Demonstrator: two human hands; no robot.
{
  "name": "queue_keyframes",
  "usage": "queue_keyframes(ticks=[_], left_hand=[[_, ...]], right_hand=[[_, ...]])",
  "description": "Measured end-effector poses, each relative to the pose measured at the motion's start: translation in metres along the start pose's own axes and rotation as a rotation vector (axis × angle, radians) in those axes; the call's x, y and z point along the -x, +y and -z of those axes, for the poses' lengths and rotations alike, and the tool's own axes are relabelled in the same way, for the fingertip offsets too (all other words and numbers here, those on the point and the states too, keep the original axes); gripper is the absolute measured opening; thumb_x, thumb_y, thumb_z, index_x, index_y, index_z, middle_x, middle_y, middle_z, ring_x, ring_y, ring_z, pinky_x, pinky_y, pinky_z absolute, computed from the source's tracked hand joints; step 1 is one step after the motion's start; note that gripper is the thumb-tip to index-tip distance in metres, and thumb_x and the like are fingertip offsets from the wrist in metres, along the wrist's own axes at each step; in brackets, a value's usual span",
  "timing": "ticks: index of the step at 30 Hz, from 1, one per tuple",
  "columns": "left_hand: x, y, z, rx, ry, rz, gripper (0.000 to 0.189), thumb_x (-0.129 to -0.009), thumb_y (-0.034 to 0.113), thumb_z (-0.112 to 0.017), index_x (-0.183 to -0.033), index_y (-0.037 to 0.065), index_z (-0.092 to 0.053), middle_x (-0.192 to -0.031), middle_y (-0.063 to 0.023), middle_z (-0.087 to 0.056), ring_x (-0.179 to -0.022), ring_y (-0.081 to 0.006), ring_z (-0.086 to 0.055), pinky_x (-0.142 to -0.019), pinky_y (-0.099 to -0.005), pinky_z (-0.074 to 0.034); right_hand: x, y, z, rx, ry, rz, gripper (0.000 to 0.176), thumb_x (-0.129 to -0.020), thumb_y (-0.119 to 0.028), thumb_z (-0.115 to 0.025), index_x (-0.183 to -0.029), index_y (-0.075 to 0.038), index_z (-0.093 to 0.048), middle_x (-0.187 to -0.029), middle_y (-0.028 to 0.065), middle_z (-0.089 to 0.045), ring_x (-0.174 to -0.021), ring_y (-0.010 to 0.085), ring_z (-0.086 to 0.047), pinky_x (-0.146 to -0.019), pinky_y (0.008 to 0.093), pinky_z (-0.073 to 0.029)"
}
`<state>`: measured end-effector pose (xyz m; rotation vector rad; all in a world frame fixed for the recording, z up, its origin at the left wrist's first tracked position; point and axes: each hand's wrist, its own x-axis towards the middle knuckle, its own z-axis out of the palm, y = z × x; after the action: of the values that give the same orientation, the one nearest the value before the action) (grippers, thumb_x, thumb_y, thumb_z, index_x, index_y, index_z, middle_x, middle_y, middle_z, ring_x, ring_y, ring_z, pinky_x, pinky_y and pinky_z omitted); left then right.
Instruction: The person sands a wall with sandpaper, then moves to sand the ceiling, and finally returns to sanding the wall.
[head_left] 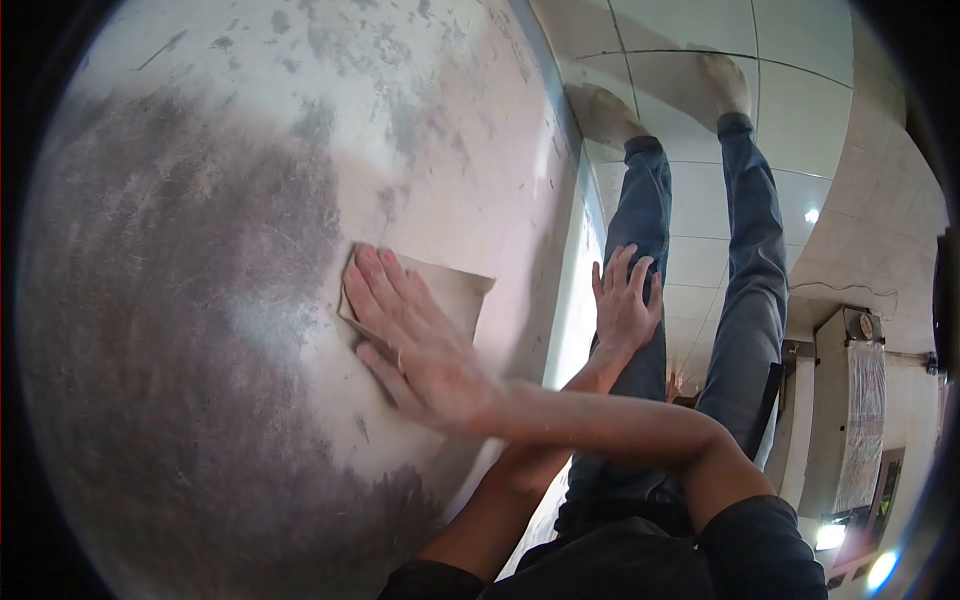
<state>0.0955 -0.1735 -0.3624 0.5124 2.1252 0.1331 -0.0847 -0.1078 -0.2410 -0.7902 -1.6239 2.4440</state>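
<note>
A creased tan sheet of sandpaper (452, 296) lies against the patchy grey and white wall (180, 330). My right hand (415, 345) presses it there, palm down, with the fingers stretched over the sheet and the thumb at its lower edge. Which side of the sheet bears grit is hidden. Across my body, the right forearm passes over the left one. My left hand (628, 305) rests on the lower part of my left trouser leg (640, 215), fingers spread, holding nothing.
Pale floor tiles (690, 100) run along the foot of the wall, with my bare feet (722, 85) on them. To the right stands a tall cabinet-like object (848, 410) partly wrapped in clear plastic. A thin cable (840, 288) and bright lights (882, 570) show nearby.
</note>
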Motion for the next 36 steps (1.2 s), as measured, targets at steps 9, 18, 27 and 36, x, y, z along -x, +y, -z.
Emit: queue_keyframes(ticks=[9,18,27,36], left_hand=[[0.005,-0.001,-0.007,0.013,-0.026,0.032,0.03,-0.09,0.027,-0.054,-0.115,0.011,-0.056,-0.132,-0.0122,-0.044,-0.131,-0.031,-0.035,-0.11,-0.0534,-0.018],[0.01,-0.003,-0.011,0.04,-0.022,0.055,0.03,-0.089,0.026,-0.054,-0.114,0.01,-0.056,-0.131,-0.0126,-0.044,-0.131,-0.031,-0.035,-0.11,-0.0534,-0.019],[0.004,-0.005,-0.008,0.051,-0.023,0.068,0.031,-0.089,0.028,-0.054,-0.114,0.009,-0.056,-0.132,-0.0137,-0.044,-0.131,-0.0321,-0.035,-0.109,-0.0536,-0.019],[0.004,-0.008,-0.003,0.041,-0.032,0.052,0.031,-0.088,0.027,-0.056,-0.114,0.009,-0.056,-0.132,-0.0134,-0.044,-0.131,-0.0313,-0.035,-0.109,-0.0535,-0.02]], right_hand=[[-0.028,0.01,0.002,0.045,0.151,-0.094,0.059,-0.099,-0.028,-0.037,-0.145,0.003,-0.018,-0.15,0.0268,-0.018,-0.139,0.0411,-0.018,-0.113,0.0486,-0.016],[-0.065,0.04,-0.003,0.064,0.313,-0.278,0.061,-0.098,-0.026,-0.038,-0.144,0.005,-0.015,-0.15,0.0297,-0.013,-0.14,0.0436,-0.012,-0.113,0.05,-0.016],[-0.09,0.054,0.013,-0.058,0.289,-0.333,0.061,-0.1,-0.029,-0.029,-0.144,0.008,-0.009,-0.149,0.0318,-0.011,-0.14,0.0438,-0.007,-0.114,0.049,-0.012],[-0.062,0.015,0.001,0.015,0.158,-0.194,0.066,-0.099,-0.035,-0.023,-0.143,0.01,-0.005,-0.15,0.0302,-0.004,-0.141,0.0397,-0.002,-0.116,0.0456,-0.006]])
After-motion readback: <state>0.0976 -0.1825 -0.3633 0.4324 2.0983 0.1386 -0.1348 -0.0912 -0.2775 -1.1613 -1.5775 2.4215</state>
